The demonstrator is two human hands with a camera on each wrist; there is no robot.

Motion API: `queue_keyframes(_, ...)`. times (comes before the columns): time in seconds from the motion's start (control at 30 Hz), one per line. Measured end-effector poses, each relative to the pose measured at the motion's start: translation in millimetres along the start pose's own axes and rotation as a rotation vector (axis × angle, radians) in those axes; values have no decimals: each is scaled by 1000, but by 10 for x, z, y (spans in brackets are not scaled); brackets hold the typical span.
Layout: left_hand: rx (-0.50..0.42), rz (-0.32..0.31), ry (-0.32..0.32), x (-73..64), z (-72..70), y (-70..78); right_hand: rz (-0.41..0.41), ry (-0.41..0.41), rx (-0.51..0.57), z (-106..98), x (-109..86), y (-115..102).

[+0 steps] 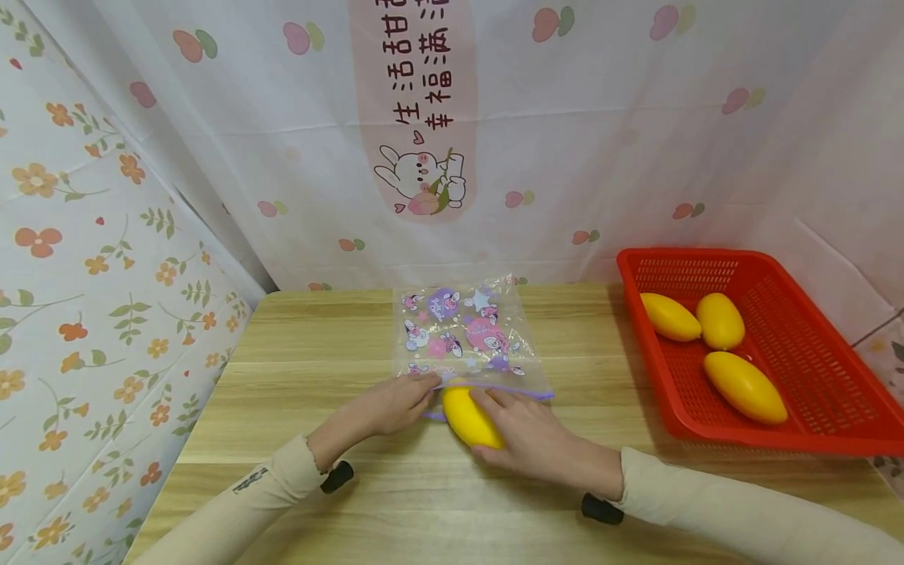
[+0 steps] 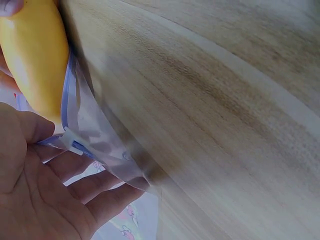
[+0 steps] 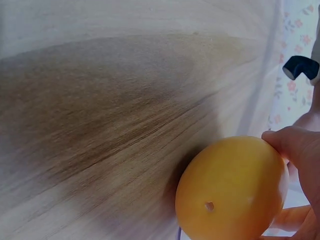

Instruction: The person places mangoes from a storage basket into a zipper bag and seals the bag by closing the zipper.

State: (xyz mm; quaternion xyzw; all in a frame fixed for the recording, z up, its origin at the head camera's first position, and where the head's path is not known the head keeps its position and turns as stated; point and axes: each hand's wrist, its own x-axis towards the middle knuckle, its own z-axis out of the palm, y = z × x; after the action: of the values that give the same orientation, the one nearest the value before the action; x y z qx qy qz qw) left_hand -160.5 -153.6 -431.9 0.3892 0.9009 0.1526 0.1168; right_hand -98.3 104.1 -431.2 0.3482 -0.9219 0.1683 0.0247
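Mango (image 1: 469,422) rests at the near mouth of a clear printed bag (image 1: 462,322) on a wooden table (image 1: 438,510), its tip between the bag's 2 purple edges and most of its body outside. A person's right hand (image 1: 533,435) grips the fruit, while the left hand (image 1: 399,402), at the left of the bag's mouth, pinches the bag's edge between thumb and fingers. To the bag's right, 3 more mangoes (image 1: 745,386) sit in a red basket (image 1: 784,337). The step appears to be loading the bag; the next move seems to call for a steady push inward with the mouth held wide.
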Motion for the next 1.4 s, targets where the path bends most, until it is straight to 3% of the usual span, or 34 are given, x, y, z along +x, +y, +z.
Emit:
queue_keyframes(0.37,-17,-59,1,7,7,7,-6,22,-35,25,65,-11)
queue_keyframes(1.4,-25,-91,6,-1,-36,17,32,75,-108,62,231,-23)
